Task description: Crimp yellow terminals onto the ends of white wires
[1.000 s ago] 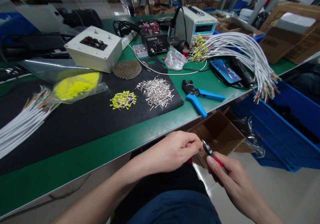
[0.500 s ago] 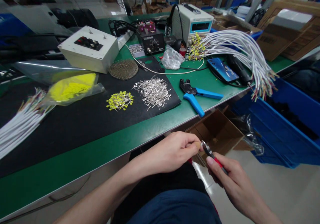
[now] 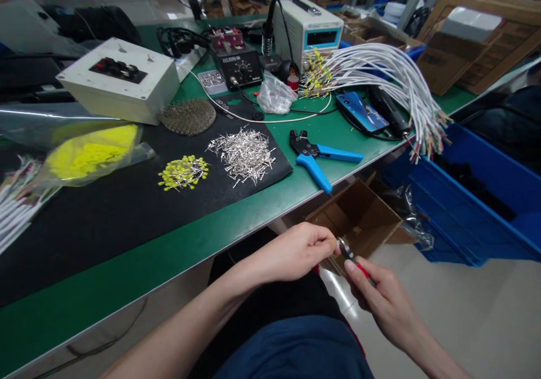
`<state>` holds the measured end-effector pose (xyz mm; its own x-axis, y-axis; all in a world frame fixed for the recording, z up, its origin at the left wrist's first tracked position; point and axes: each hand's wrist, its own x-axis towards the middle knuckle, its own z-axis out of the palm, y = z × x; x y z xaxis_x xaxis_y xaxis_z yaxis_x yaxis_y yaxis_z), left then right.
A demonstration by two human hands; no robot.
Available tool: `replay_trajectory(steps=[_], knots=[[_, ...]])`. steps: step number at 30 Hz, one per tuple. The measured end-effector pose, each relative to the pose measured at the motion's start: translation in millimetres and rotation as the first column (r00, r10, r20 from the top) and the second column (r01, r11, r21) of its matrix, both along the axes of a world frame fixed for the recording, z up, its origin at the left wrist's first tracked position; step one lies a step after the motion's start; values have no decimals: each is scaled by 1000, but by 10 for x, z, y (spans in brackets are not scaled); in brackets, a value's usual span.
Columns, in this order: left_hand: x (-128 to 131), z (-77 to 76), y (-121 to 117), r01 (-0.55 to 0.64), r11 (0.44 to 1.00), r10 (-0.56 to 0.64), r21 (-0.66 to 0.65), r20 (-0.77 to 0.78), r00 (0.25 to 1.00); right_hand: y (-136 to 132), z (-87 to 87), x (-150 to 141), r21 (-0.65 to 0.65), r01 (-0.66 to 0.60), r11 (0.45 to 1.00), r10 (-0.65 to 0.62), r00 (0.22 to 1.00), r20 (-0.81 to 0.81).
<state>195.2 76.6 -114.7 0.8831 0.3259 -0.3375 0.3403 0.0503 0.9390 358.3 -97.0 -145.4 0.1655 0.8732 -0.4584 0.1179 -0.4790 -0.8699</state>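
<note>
In front of the bench edge, my left hand (image 3: 302,252) is closed in a pinch, with a small silvery piece showing at the fingertips. Most of that piece is hidden by the fingers. My right hand (image 3: 378,291) is wrapped round red-and-grey-handled pliers (image 3: 347,252), whose metal jaws meet the piece at my left fingertips. On the black mat lie a heap of loose silvery metal terminals (image 3: 246,155) and a smaller pile of terminals with yellow sleeves (image 3: 183,173). Blue-handled crimping pliers (image 3: 315,156) rest near the bench edge.
Below my hands stands an open cardboard box (image 3: 359,215), beside a blue bin (image 3: 477,199). White cables (image 3: 380,63) overhang the bench's right side. A bag of yellow sleeves (image 3: 93,152), a switch box (image 3: 122,80), a soldering station (image 3: 239,66) and a white instrument (image 3: 291,24) stand farther back.
The view has turned a little to the right, so the bench things sit farther left. Both hands keep nearly the same pose, with the pliers still at the left fingertips.
</note>
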Motion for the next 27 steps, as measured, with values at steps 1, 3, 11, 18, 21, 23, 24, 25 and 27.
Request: replay_trajectory(steps=[1,3,11,18,21,23,24,25,27], knots=[[41,-54,-3,11,1000,-11,-8,0,1000,-21,-43,12,-19,23,1000,-23,1000,-10],[128,-165,-17,22,999,-22,-24,-3,1000,-61,-130,30,-45,62,997,-63,998,-7],[278,-464,-170,-22,992,20,-127,-23,1000,-160,-467,92,-73,92,993,-82,989,121],[-306,-67,-327,-220,954,238,-205,67,969,55,-15,372,305,-97,947,-91,832,547],[-679,132,-462,-378,890,419,-256,132,898,454,402,385,459,-311,832,-184,626,758],[-939,230,-575,-508,823,555,-255,170,814,858,632,347,475,-441,761,-205,531,822],[-1080,276,-631,-576,780,621,-245,188,761,1094,713,329,456,-510,729,-193,486,852],[-1234,325,-685,-644,730,683,-228,206,701,1346,767,319,418,-565,711,-177,433,884],[-1589,446,-773,-792,587,804,-168,232,547,1872,797,339,305,-651,695,-168,266,949]])
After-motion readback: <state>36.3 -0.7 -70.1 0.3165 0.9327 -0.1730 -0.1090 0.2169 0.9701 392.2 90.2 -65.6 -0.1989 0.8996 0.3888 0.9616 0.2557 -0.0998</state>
